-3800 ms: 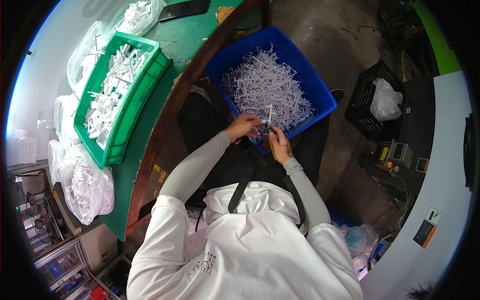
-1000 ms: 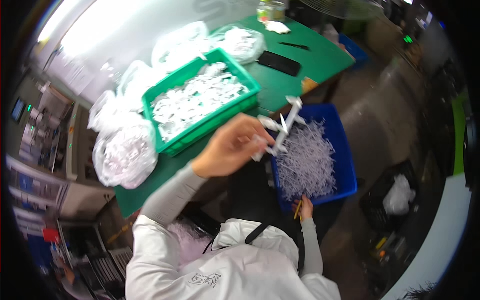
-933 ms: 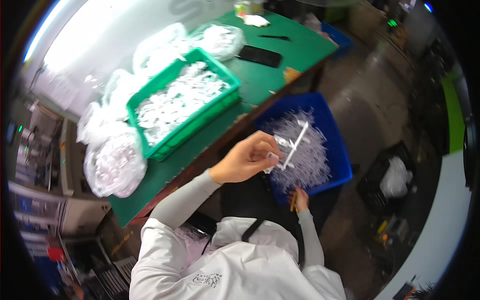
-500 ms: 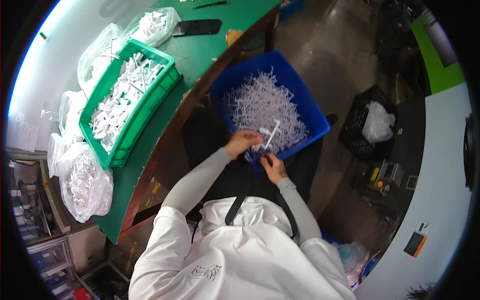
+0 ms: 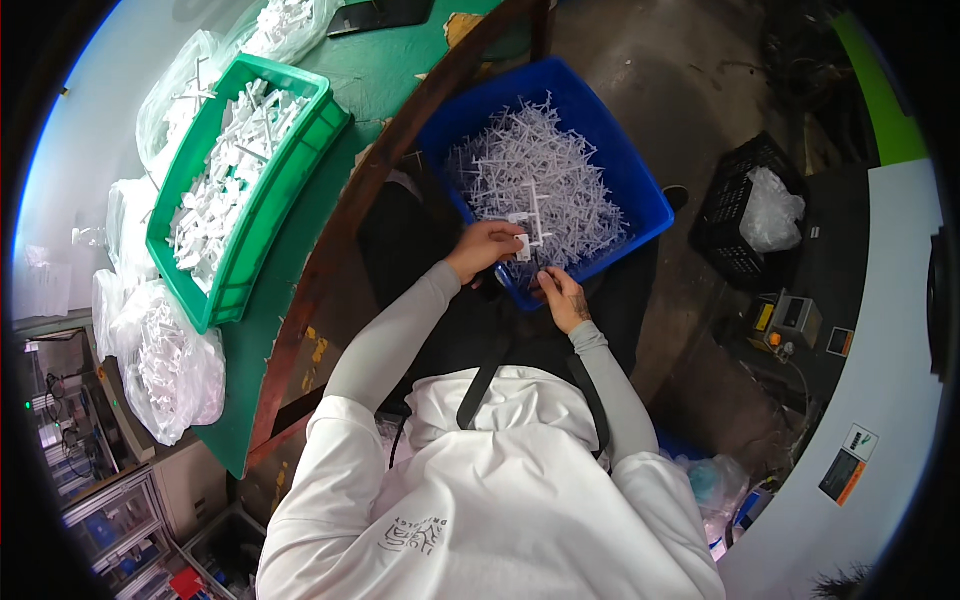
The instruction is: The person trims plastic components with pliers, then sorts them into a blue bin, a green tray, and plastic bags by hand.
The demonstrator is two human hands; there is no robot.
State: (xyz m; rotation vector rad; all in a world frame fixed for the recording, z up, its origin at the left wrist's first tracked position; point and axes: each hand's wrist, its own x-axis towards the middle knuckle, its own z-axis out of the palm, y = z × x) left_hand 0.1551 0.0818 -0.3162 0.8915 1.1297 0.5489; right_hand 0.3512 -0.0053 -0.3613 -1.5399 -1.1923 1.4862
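Over the near edge of a blue bin [image 5: 632, 240], my left hand [image 5: 484, 250] is closed on a white plastic sprue [image 5: 536, 212]. The sprue is a thin stick with short side arms, and small white parts show at my left fingertips. Just below and to the right, my right hand [image 5: 566, 303] has its thumb and fingers drawn together by the bin's rim. Whatever those fingers hold, if anything, is too small to make out. Beneath both hands a heap of thin white plastic sprues [image 5: 545, 165] fills much of the bin.
A green table [image 5: 385, 70] on the left carries a green crate [image 5: 285, 200] of white plastic parts. Clear bags [image 5: 165, 365] of white pieces line its far side, near a dark phone [image 5: 380, 14]. To the right, a black basket [image 5: 735, 205] holds clear plastic.
My right hand has separated from the left and shifted slightly right. The sprue in my left hand now stands more upright. The whole view has also shifted a little.
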